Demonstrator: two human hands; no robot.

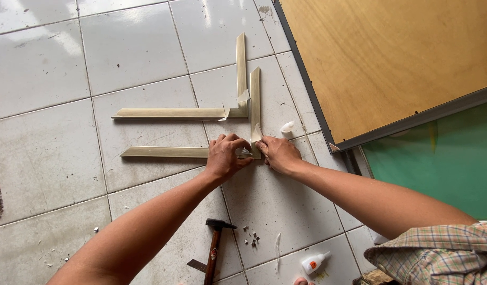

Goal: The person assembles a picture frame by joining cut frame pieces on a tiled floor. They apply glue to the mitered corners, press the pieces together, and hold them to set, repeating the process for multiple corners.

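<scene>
I look down from the head camera at a pale tiled floor (53,158). Both of my bare hands meet at the mitred corner of an L-shaped piece of pale gold frame moulding (164,152). That corner is my landmark.

One leg of this moulding runs level along the floor to the left of the corner. The other leg (255,100) runs straight away from me above it. So the two long axes cross at a right angle under my fingers.

My left hand (225,155) sits on the end of the level leg, just left of the corner. Its fingers are curled and pressed down over the joint, and they seem to pinch something small there; I cannot tell what. My right hand (278,154) sits just right of the corner, fingers pressed together against the foot of the upright leg. Both hands touch the moulding and are about equally near the joint.

A second L-shaped moulding (201,112) lies above the corner, apart from my hands. A small white glue bottle (287,127) lies just right of the corner. Nearer me, below the corner, lie a hammer (214,248), small dark bits (251,237) and another glue bottle (313,262). A large board with a dark frame (391,63) lies well to the upper right.
</scene>
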